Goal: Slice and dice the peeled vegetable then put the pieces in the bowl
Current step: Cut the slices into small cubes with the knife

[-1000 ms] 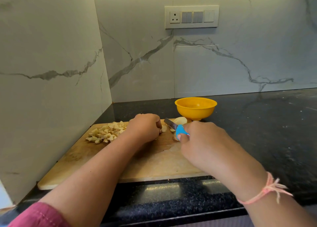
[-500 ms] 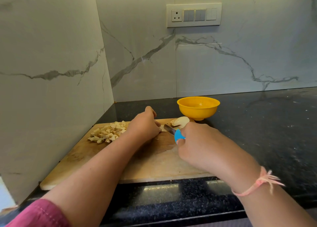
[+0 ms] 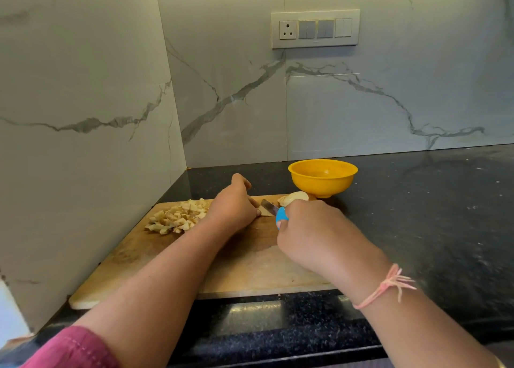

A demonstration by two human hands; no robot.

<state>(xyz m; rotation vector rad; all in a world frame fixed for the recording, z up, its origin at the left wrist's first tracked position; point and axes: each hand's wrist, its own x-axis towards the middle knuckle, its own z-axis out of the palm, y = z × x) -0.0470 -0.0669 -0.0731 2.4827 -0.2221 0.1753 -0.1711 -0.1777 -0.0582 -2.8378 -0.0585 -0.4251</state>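
At the frame's centre, the left hand point(image 3: 233, 204) curls its fingers down on a pale vegetable slice point(image 3: 266, 214), mostly hidden beneath it, on the worn wooden cutting board point(image 3: 250, 269). The right hand point(image 3: 308, 228) is wrapped round the small blue-handled knife point(image 3: 281, 215), its blade at the slice. A heap of pale diced cubes point(image 3: 178, 217) lies to the left. An uncut peeled chunk point(image 3: 296, 197) sits just in front of the yellow plastic bowl point(image 3: 322, 179). The flesh looks firm and probably slippery where cut. It is best pinned flat side down, with fingertips tucked back from the blade.
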